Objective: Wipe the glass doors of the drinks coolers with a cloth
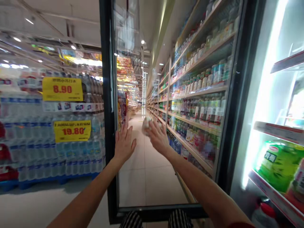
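Observation:
A glass fridge door [133, 177] with a black frame stands swung out in front of me. My left hand [123, 142] lies flat against the glass near the door's left edge, fingers stretched upward. My right hand [157, 136] is raised to the glass beside it, closed on a crumpled pale cloth [146, 125] that presses on the pane. Through the glass I see the shop aisle and shelves of bottles.
The lit fridge interior [275, 120] is at the right, with green packages [277, 164] on a lower shelf. Stacked packs of water bottles with yellow price signs [62, 89] fill the left. My striped trouser knees [154, 220] show at the bottom.

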The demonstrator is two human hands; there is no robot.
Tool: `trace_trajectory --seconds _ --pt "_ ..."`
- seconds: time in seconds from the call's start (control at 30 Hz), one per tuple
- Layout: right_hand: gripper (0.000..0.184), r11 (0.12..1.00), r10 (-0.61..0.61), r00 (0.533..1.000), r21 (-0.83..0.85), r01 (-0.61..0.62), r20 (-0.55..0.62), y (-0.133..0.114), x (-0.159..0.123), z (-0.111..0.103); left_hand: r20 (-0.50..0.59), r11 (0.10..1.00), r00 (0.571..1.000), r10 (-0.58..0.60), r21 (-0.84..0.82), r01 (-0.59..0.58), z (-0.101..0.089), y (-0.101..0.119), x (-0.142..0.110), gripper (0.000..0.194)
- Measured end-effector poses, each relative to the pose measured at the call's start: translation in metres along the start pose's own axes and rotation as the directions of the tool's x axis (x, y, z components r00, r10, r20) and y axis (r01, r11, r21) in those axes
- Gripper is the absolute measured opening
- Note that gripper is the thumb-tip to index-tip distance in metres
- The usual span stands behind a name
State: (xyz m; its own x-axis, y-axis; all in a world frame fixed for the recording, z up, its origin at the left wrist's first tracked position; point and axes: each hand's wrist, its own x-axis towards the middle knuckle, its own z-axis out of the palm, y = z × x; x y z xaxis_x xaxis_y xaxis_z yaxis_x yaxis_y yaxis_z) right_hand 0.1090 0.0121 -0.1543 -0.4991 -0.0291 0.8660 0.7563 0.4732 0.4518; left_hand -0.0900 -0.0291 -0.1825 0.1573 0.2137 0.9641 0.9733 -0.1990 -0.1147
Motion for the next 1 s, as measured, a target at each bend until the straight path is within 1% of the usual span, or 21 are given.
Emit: trace_trajectory --seconds 0.07,0.1,0.17,0.2,0.27,0.37,0.43,0.47,0.5,0.57,0.6,0.63,0.73,0.77,0.8,0.83,0.87,0.9,0.93,0.97,1.0 --pt "0.042 0.992 -0.128 0.991 0.011 0.127 0.031 0.005 -0.023 -0.002 0.026 1.0 1.0 0.008 -0.001 -0.008 0.005 0.003 0.003 0.058" --pt "0.04 0.996 -0.092 0.996 -0.005 0.093 0.012 0.009 -0.031 -0.003 0.042 1.0 0.999 0.017 -0.001 -0.017 0.007 0.005 0.003 0.057" --pt "0.038 0.986 0.148 0.986 -0.065 -0.153 -0.08 0.019 -0.041 -0.006 0.059 1.0 0.998 0.017 0.005 -0.018 0.011 0.008 0.003 0.057" --pt "0.039 0.955 0.271 0.954 -0.085 -0.283 -0.13 0.024 -0.044 -0.007 0.059 1.0 0.998 0.008 0.01 -0.008 0.013 0.01 0.003 0.057" --pt "0.041 0.921 0.358 0.92 -0.1 -0.376 -0.159 0.029 -0.049 -0.01 0.044 1.0 0.999 -0.018 0.02 0.017 0.015 0.014 0.002 0.057" --pt "0.041 0.987 0.142 0.989 -0.075 -0.144 -0.028 0.035 -0.057 -0.012 0.047 1.0 0.999 0.017 0.019 -0.018 0.018 0.02 0.005 0.057" --pt "0.039 0.987 0.137 0.991 -0.079 -0.137 -0.01 0.044 -0.059 -0.014 0.054 0.996 0.995 0.082 0.015 -0.083 0.019 0.026 0.011 0.056" --pt "0.039 0.967 0.233 0.971 -0.096 -0.237 -0.05 0.051 -0.058 -0.015 0.053 0.994 0.993 0.108 0.014 -0.109 0.021 0.03 0.015 0.055" --pt "0.04 0.918 0.368 0.922 -0.112 -0.382 -0.123 0.057 -0.056 -0.017 0.045 0.992 0.992 0.122 0.014 -0.123 0.022 0.034 0.018 0.054" --pt "0.044 0.764 0.592 0.758 -0.106 -0.636 -0.274 0.066 -0.055 -0.019 0.02 0.992 0.992 0.125 0.013 -0.126 0.025 0.043 0.026 0.053" --pt "0.045 0.717 0.637 0.706 -0.099 -0.69 -0.309 0.068 -0.056 -0.02 0.01 0.992 0.992 0.124 0.011 -0.124 0.026 0.046 0.029 0.053" --pt "0.045 0.725 0.631 0.717 -0.105 -0.681 -0.296 0.069 -0.059 -0.02 0.002 0.992 0.992 0.124 0.007 -0.124 0.028 0.05 0.031 0.053" --pt "0.043 0.928 0.346 0.936 -0.126 -0.351 -0.066 0.073 -0.071 -0.025 -0.024 0.993 0.992 0.122 -0.005 -0.122 0.031 0.055 0.035 0.055" --pt "0.042 0.954 0.276 0.961 -0.12 -0.276 -0.019 0.079 -0.073 -0.027 -0.028 0.992 0.992 0.122 -0.009 -0.122 0.033 0.055 0.035 0.055" --pt "0.041 0.947 0.294 0.955 -0.123 -0.296 -0.032 0.086 -0.075 -0.03 -0.03 0.992 0.992 0.125 -0.014 -0.126 0.034 0.055 0.036 0.056" --pt "0.042 0.902 0.402 0.91 -0.129 -0.413 -0.106 0.095 -0.074 -0.032 -0.03 0.991 0.991 0.129 -0.02 -0.13 0.035 0.055 0.036 0.057" --pt "0.043 0.807 0.549 0.807 -0.115 -0.58 -0.216 0.104 -0.073 -0.034 -0.03 0.991 0.991 0.132 -0.028 -0.133 0.036 0.055 0.036 0.057" --pt "0.046 0.687 0.67 0.671 -0.078 -0.722 -0.318 0.111 -0.071 -0.035 -0.032 0.991 0.991 0.13 -0.038 -0.131 0.037 0.055 0.037 0.058" --pt "0.047 0.592 0.736 0.558 -0.036 -0.805 -0.383 0.117 -0.069 -0.036 -0.039 0.991 0.992 0.121 -0.047 -0.122 0.037 0.056 0.037 0.059" --pt "0.048 0.562 0.753 0.521 -0.017 -0.827 -0.402 0.12 -0.067 -0.036 -0.045 0.993 0.993 0.106 -0.054 -0.108 0.037 0.057 0.038 0.059" --pt "0.048 0.608 0.729 0.576 -0.036 -0.793 -0.369 0.122 -0.067 -0.037 -0.049 0.994 0.994 0.093 -0.058 -0.096 0.037 0.057 0.04 0.06"
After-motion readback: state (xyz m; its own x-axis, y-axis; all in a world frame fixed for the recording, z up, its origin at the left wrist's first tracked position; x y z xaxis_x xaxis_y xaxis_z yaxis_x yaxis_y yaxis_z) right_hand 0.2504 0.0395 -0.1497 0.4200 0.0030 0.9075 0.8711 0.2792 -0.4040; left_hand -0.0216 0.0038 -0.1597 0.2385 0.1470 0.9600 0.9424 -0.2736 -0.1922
